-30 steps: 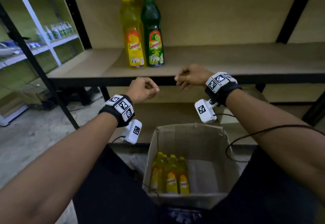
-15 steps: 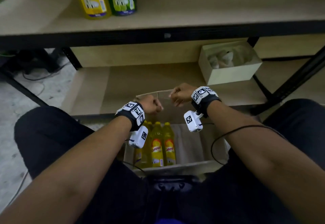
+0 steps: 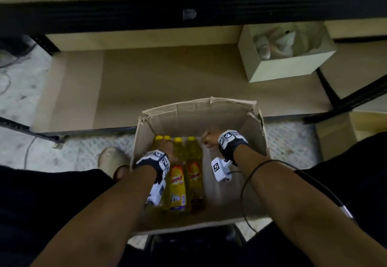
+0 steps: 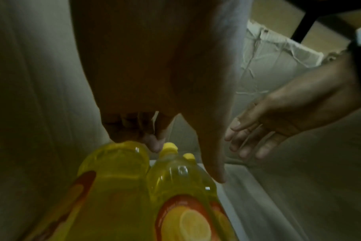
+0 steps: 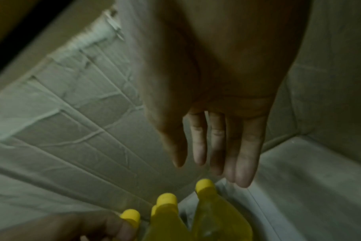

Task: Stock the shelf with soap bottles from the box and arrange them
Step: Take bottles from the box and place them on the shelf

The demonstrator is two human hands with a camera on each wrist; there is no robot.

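Observation:
An open cardboard box stands on the floor between my knees. Several yellow soap bottles with yellow caps stand along its left side. My left hand is down among them. In the left wrist view its fingers curl at the neck of the leftmost bottle, and the thumb points straight down over the neighbouring bottle. My right hand hangs inside the box just right of the bottles. Its straight fingers point down above the rightmost cap and hold nothing.
The lower shelf board lies just beyond the box, with a small pale carton of crumpled stuff at its right. The black edge of the upper shelf crosses the top. A shoe sits left of the box.
My view tilted down, so the shelved yellow and green bottles left the frame. Both hands dropped from shelf height into the box. The right hand's fingers straightened and the left reached the bottles.

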